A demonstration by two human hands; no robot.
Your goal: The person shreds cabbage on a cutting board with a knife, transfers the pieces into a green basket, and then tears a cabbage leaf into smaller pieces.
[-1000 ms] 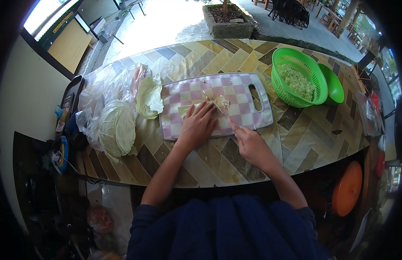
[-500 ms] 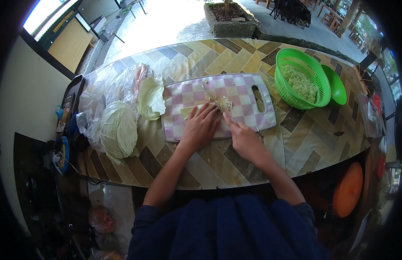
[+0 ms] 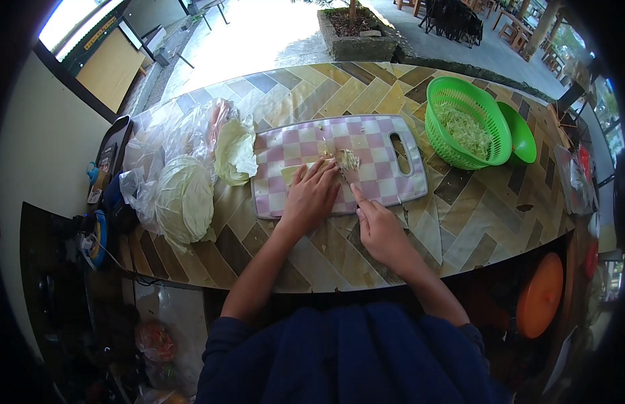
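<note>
My left hand [image 3: 310, 198] presses a pale piece of cabbage [image 3: 292, 176] against the pink-and-white checked cutting board [image 3: 278, 140], fingertips at its right end. In my right hand [image 3: 382, 232] is a knife [image 3: 347, 176], its handle mostly hidden in the grip and its blade partly blurred beside the left fingertips. Fine cabbage shreds [image 3: 351, 159] lie by the blade. Left of the board sit a large cut cabbage [image 3: 184, 202] and loose cabbage leaves [image 3: 235, 153].
A green basket [image 3: 454, 149] holding shredded cabbage stands right of the board, beside a green bowl [image 3: 522, 140]. Crumpled clear plastic bags [image 3: 142, 158] lie at the left, near a dark tray [image 3: 115, 143]. An orange round object [image 3: 540, 296] is below the table's right edge.
My right hand has moved slightly toward me and the knife has shifted with it. The shreds beside the blade lie more spread out. My left hand stays nearly in place on the cabbage piece.
</note>
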